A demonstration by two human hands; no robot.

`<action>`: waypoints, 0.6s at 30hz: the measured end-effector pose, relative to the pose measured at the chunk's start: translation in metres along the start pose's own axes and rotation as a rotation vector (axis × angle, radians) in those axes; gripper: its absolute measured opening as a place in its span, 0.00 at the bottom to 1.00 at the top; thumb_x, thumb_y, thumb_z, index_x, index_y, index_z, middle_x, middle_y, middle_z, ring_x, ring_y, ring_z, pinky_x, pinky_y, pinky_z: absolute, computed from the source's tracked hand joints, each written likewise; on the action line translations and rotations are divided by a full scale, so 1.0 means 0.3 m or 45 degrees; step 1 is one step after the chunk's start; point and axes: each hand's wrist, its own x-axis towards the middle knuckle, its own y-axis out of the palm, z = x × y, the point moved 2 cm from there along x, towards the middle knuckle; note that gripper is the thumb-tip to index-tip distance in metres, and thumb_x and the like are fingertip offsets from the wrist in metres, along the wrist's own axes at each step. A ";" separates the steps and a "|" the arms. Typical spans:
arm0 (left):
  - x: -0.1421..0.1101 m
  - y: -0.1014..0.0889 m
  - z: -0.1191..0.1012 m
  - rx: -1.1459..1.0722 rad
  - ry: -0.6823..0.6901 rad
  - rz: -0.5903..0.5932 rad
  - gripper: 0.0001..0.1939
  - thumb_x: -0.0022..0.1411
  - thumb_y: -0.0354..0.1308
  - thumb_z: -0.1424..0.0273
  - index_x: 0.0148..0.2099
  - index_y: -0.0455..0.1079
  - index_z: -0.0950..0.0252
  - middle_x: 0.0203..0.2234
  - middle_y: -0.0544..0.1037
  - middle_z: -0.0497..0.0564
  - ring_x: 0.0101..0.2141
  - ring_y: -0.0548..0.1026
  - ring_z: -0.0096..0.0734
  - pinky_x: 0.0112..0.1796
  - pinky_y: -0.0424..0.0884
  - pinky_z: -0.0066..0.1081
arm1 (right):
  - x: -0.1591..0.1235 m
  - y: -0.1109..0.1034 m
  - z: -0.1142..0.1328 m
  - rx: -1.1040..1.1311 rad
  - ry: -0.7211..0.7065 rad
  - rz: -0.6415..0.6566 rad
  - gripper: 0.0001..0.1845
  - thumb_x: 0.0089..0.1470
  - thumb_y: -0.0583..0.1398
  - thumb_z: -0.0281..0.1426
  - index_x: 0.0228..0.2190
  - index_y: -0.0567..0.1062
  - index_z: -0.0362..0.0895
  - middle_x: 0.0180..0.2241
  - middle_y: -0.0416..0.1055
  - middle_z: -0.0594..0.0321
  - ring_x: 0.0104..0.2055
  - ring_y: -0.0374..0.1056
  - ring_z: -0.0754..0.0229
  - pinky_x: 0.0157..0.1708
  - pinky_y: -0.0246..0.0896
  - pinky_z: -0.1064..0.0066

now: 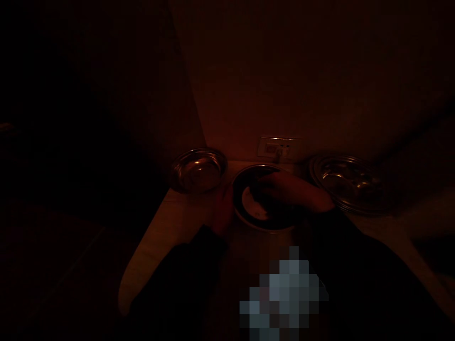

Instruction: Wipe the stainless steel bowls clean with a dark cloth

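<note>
A round bowl (pixel 239 215) with a dark inside and a paler rim stands on the table in front of me. In its left part lies a pale mass (pixel 253 206) whose kind I cannot make out in this dim light. My left hand (pixel 222 208) is at the bowl's left side, gripping its rim. From the right, my right hand (pixel 282 187) reaches over the rim into the bowl, palm down. Its fingers sink into shadow beside the pale mass, and what they touch or hold is hidden.
Left of the bowl stands a shiny metal bowl (pixel 177 177). To the right lie stacked metal plates (pixel 377 208) with compartments. A socket plate (pixel 263 147) is on the wall behind. The table's rounded edge (pixel 122 296) is at left; a blurred pale patch (pixel 287 289) shows below.
</note>
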 end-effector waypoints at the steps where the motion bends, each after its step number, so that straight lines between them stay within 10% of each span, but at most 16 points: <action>1: 0.001 -0.002 0.001 0.007 0.009 0.001 0.17 0.65 0.42 0.69 0.42 0.73 0.65 0.43 0.78 0.54 0.44 0.75 0.34 0.48 0.68 0.35 | -0.002 -0.002 0.003 -0.004 0.007 0.011 0.16 0.55 0.57 0.29 0.45 0.76 0.46 0.47 0.74 0.59 0.46 0.71 0.57 0.47 0.62 0.73; 18: 0.002 0.000 0.022 -0.133 -0.028 0.024 0.18 0.64 0.45 0.66 0.49 0.72 0.64 0.49 0.76 0.54 0.50 0.71 0.38 0.53 0.64 0.37 | -0.019 0.012 0.026 -0.039 0.088 0.059 0.17 0.57 0.54 0.29 0.47 0.74 0.46 0.49 0.73 0.57 0.48 0.70 0.55 0.48 0.61 0.69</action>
